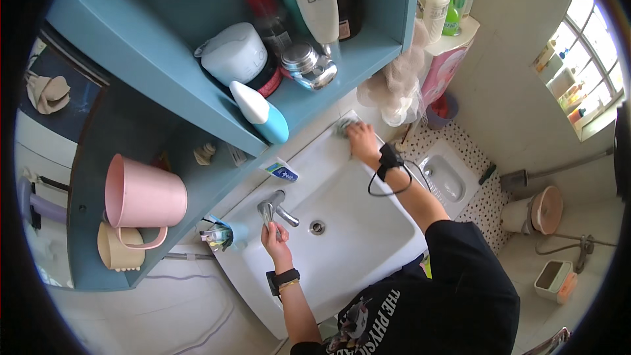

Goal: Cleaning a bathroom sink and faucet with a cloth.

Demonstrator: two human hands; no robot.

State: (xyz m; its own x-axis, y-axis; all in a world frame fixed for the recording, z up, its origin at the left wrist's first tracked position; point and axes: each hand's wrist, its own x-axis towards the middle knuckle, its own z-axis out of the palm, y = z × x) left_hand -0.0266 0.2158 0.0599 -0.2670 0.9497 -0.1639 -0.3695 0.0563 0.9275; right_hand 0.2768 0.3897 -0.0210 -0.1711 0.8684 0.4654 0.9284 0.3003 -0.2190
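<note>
My left hand (276, 244) is at the chrome faucet (279, 209) on the back of the white washbasin (342, 256), its fingers closed on the faucet's lever (265, 212). Over at the basin's far right corner, my right hand (363, 142) presses down on a small grey-green scouring pad (342, 127). The fingers partly cover the pad, so its full shape is hidden. Between the two hands, a blue and white toothpaste tube (281, 170) stands on the rear ledge. The drain (317, 227) shows in the bowl.
A blue cabinet (378, 62) with jars and tubes overhangs the basin. Pink (148, 194) and cream mugs (119, 247) stand on its lower shelf. A toothbrush cup (230, 233) sits left of the faucet. Bath puffs (397, 85) hang right of the cabinet; beyond is a squat toilet (450, 181).
</note>
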